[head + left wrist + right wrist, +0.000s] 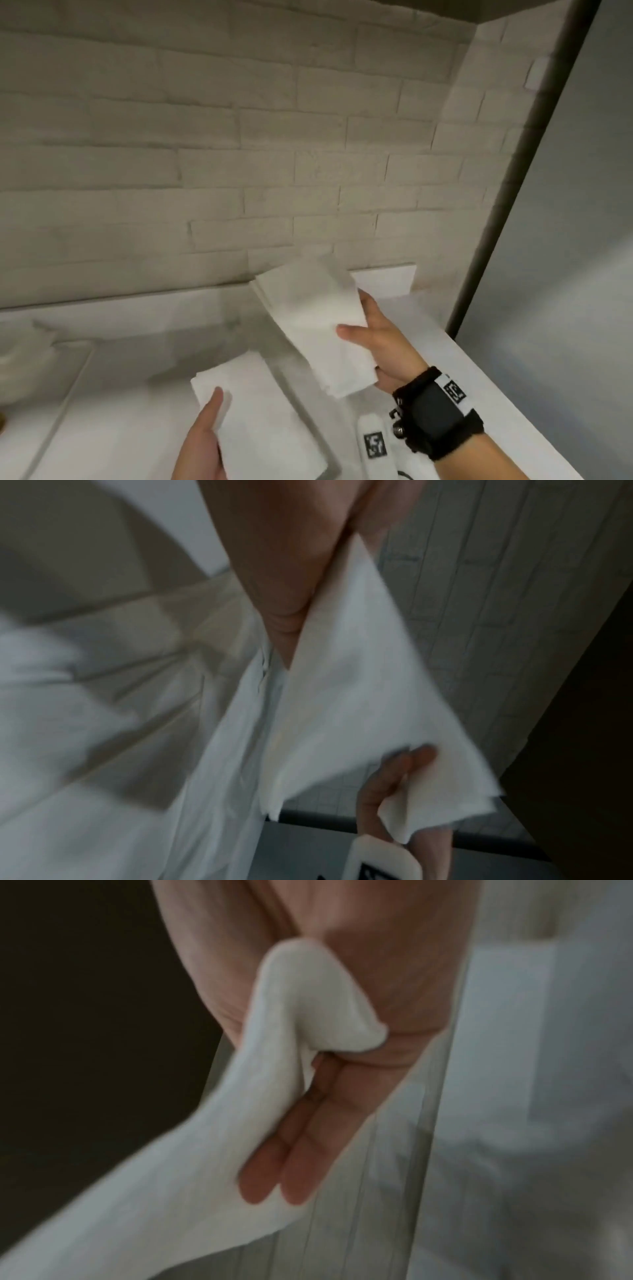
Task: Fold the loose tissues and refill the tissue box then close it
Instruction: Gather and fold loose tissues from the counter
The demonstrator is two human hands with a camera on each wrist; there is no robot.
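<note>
My left hand (205, 435) grips a stack of folded white tissues (253, 411) low in the head view, thumb on top. My right hand (376, 346) holds a second folded stack (318, 322) lifted above the counter, thumb across its top and fingers beneath. In the right wrist view this stack (205, 1150) bends over my palm, and my fingers (291, 1150) lie straight under it. The blurred left wrist view shows my palm (291, 561) against the white tissues (342, 696). A white box-like block (383, 281) stands against the wall behind the right stack; I cannot tell if it is the tissue box.
A white counter (120, 428) runs below a pale brick wall (239, 154). A grey raised rim (308, 421) lies under the left stack. A dark vertical post (507, 205) and a grey panel bound the right side. More crumpled white paper (20, 356) sits far left.
</note>
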